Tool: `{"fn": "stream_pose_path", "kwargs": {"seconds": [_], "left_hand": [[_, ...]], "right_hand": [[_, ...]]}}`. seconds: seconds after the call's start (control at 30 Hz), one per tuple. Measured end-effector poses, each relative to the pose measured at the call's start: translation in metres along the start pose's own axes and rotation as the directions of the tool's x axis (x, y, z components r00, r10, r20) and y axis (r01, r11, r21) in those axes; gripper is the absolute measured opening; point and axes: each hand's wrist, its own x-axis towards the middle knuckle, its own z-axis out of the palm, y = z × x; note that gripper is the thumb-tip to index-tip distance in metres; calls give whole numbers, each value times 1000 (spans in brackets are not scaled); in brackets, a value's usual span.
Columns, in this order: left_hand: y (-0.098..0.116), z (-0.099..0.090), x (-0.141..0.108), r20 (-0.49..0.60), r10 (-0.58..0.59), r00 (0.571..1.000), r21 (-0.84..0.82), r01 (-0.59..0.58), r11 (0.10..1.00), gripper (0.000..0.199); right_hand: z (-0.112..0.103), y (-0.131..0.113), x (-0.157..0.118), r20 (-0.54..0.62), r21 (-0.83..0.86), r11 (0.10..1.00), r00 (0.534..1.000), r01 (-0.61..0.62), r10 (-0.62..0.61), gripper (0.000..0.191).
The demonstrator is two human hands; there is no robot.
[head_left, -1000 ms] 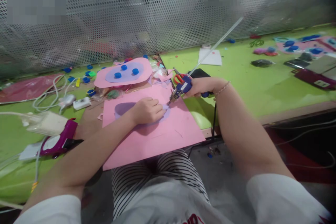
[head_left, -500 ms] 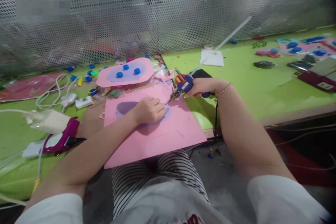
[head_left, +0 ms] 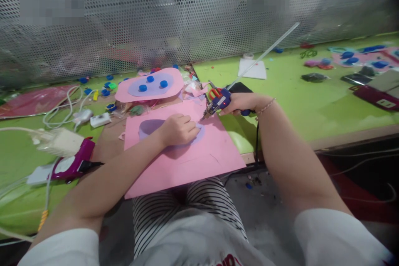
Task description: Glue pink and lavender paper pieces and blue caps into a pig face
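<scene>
My right hand [head_left: 238, 103] is wrapped round a blue hot glue gun [head_left: 220, 100], with a long clear glue stick [head_left: 268, 51] poking out of its back. The gun's nozzle points down at the right end of a purple paper oval [head_left: 150, 126], close above it. That oval lies on a large pink sheet [head_left: 187, 170] overhanging the table's front edge. With fingers curled and closed, my left hand [head_left: 181, 129] grips the oval near its right end and covers its middle. The oval's left part bulges up a little.
Behind the sheet lies a rounded pink piece [head_left: 124, 91] with a purple oval and blue bottle caps. Scissors [head_left: 213, 91] and paper scraps are beside it. White cables [head_left: 51, 120] and a magenta glue gun [head_left: 76, 160] lie left. A perforated metal screen [head_left: 156, 20] stands behind the green table [head_left: 286, 104].
Almost nothing differs. Both hands and the glue gun keep their places over the oval, and the whole view has shifted very slightly.
</scene>
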Motion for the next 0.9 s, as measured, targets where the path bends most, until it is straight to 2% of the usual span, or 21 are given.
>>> {"fn": "stream_pose_path", "kwargs": {"seconds": [0.2,0.43,0.67,0.8,0.9], "left_hand": [[0,0,0,-7,-1,1000,1,1,1000,20],[1,2,-1,13,-8,1000,-8,8,1000,20],[1,1,-1,1,-13,1000,-3,13,1000,20],[0,0,0,-11,-13,1000,-2,12,1000,19],[0,0,0,-8,-16,1000,0,16,1000,20]], "right_hand": [[2,-7,-4,-22,-20,1000,1000,-10,10,37],[2,-8,-2,-100,-96,995,995,-31,21,35],[2,-8,2,-89,-77,997,996,-11,4,34],[1,-11,1,-155,-127,992,988,9,-29,28],[4,-15,0,-200,-136,990,980,-24,-4,27]]}}
